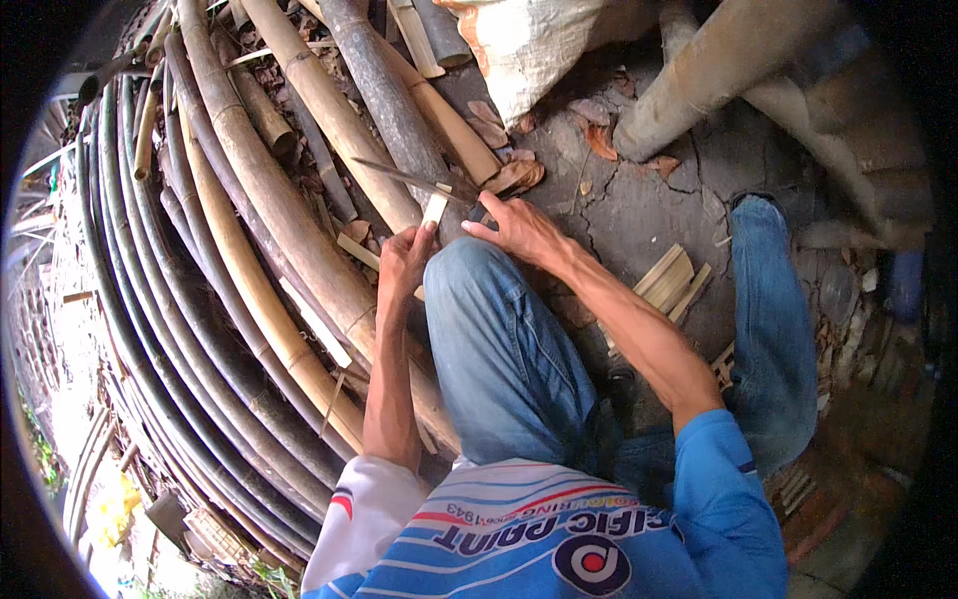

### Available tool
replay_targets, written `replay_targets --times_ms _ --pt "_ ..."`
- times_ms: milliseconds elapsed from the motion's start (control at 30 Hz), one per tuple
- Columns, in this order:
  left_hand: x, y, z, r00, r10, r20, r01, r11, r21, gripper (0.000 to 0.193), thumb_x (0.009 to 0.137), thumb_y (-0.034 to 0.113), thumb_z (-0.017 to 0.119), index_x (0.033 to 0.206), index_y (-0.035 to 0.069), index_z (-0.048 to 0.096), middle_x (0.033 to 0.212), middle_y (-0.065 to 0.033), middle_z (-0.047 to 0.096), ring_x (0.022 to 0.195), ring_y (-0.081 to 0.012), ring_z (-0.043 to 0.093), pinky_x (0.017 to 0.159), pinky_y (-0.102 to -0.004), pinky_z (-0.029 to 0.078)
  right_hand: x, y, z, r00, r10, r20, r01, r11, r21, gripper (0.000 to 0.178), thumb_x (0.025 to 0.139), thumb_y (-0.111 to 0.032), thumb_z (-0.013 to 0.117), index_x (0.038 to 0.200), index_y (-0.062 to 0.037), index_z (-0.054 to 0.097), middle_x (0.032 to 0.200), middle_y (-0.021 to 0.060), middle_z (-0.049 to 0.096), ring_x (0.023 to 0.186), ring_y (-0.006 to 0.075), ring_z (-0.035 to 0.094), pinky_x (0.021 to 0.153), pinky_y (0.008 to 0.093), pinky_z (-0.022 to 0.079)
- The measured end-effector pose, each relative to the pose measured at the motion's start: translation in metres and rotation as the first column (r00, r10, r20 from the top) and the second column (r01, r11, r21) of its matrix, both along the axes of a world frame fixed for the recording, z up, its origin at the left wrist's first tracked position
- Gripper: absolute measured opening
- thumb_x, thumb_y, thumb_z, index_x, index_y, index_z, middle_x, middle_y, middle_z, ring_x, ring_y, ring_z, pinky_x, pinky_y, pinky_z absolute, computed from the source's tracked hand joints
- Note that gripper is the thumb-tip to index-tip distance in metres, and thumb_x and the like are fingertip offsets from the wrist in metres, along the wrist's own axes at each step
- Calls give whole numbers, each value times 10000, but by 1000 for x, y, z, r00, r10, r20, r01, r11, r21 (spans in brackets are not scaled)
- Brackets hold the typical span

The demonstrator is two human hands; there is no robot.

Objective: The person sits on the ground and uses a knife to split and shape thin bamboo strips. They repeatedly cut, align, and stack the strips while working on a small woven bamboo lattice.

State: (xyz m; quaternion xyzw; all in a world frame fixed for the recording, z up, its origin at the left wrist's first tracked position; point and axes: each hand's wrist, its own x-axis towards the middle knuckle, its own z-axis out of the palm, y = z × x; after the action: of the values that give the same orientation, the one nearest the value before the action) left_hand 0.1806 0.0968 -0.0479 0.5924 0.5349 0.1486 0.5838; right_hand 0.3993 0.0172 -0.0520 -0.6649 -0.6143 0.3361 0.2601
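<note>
My left hand grips a short pale bamboo strip and holds it upright just beyond my left knee. My right hand is closed on the handle of a long dark knife. Its blade points up and left and crosses the top end of the strip. Both hands sit close together above the knee, which is in blue jeans.
A pile of long bamboo poles curves along the left side. Cut bamboo slats lie on cracked ground between my legs. A white sack and thick poles lie ahead. Dry leaves are scattered about.
</note>
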Motion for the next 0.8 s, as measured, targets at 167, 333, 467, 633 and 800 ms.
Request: replay_targets --times_ms 167,333,467,633,800 --pt "2 -2 10 1000 2 -15 -2 1000 -30 455 958 406 595 740 9 644 607 26 542 544 -65 454 496 -245 345 -3 1 13 971 -81 -226 146 947 287 532 906 -469 613 1108 14 515 776 259 648 751 452 646 606 489 501" --pt "3 -4 9 999 11 -41 -13 999 -50 449 960 404 594 749 11 644 613 32 538 548 -59 449 497 -247 349 4 11 17 996 -74 -56 84 978 190 508 901 -466 616 1044 9 510 772 255 645 773 460 640 616 486 505" --pt "7 -3 9 1000 18 19 -18 1000 -19 449 955 398 601 740 6 641 607 30 533 550 -62 444 501 -253 356 6 7 4 999 -8 -47 6 999 -34 518 898 -482 613 994 16 505 778 279 631 796 479 626 633 487 497" --pt "2 -3 7 997 -7 -82 11 999 51 480 948 418 594 749 -15 647 591 6 545 548 -76 462 509 -277 380 2 -20 11 944 -236 -232 243 970 4 536 899 -492 614 1072 10 536 866 272 646 871 473 624 681 492 495" --pt "2 -7 27 961 -35 -275 95 974 207 484 943 440 561 767 -2 652 567 -89 511 543 -152 491 549 -322 413 16 -82 -19 826 -545 146 557 829 -57 472 950 -490 518 1124 -52 542 949 231 667 908 435 642 724 506 507"
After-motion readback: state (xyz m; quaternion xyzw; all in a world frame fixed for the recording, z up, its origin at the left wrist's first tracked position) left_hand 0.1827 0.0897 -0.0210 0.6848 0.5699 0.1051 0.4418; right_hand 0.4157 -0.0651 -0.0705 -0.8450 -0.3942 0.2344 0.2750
